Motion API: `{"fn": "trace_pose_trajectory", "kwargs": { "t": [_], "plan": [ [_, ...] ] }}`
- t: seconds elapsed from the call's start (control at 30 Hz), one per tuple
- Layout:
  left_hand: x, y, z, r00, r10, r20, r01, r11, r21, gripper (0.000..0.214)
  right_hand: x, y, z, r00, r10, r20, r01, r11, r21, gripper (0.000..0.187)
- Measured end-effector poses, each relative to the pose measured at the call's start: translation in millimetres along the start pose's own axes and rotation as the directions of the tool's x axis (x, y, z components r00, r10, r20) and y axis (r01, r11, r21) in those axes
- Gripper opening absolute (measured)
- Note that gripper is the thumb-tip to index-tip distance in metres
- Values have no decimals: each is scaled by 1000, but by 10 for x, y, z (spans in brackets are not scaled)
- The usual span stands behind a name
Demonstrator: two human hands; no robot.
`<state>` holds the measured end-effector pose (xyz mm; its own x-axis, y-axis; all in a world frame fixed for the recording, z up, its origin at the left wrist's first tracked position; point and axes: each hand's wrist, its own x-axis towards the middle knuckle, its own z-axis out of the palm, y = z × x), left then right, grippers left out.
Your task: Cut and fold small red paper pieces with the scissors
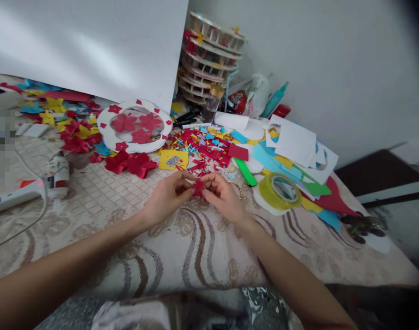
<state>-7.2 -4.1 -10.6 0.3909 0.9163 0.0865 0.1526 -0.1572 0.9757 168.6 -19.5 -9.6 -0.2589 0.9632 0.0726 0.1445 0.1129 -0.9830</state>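
A small red paper flower (198, 187) is pinched between the fingertips of my left hand (170, 196) and my right hand (222, 197), just over the front of the table. Beyond my fingers lies a heap of tiny paper scraps (209, 146) in red, yellow and blue. A yellow paper square (173, 159) with small bits on it sits past my left hand. Larger red paper flowers (130, 164) rest farther left. Close to my right hand, gold scissor handles (239, 190) show partly, and a green cutter (245, 172) lies behind them.
A white scalloped paper ring (104, 130) with red pieces stands at back left. At far left are a glue gun (34, 190) and its cable. Yellow tape (280, 191) and coloured paper sheets (295, 142) lie right. A tiered white stand (212, 59) rises behind a jar (212, 103).
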Motion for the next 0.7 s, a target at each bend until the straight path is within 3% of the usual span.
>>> {"fn": "trace_pose_trajectory", "kwargs": {
  "t": [0.17,0.3,0.5,0.7],
  "plan": [
    [3,48,-29,997,55,56,-56,998,22,28,-1,-8,-49,998,-70,-4,70,995,-66,10],
    [23,81,-59,991,40,126,-48,997,66,20,-5,-48,-98,999,-53,-9,50,984,-172,11],
    [58,44,-74,995,14,96,-15,1000,4,23,4,-32,-124,997,-76,17,78,988,-134,21],
    [49,40,-66,997,-2,77,5,999,-47,22,20,3,-85,986,-157,-53,149,980,-133,7]
  ]
}}
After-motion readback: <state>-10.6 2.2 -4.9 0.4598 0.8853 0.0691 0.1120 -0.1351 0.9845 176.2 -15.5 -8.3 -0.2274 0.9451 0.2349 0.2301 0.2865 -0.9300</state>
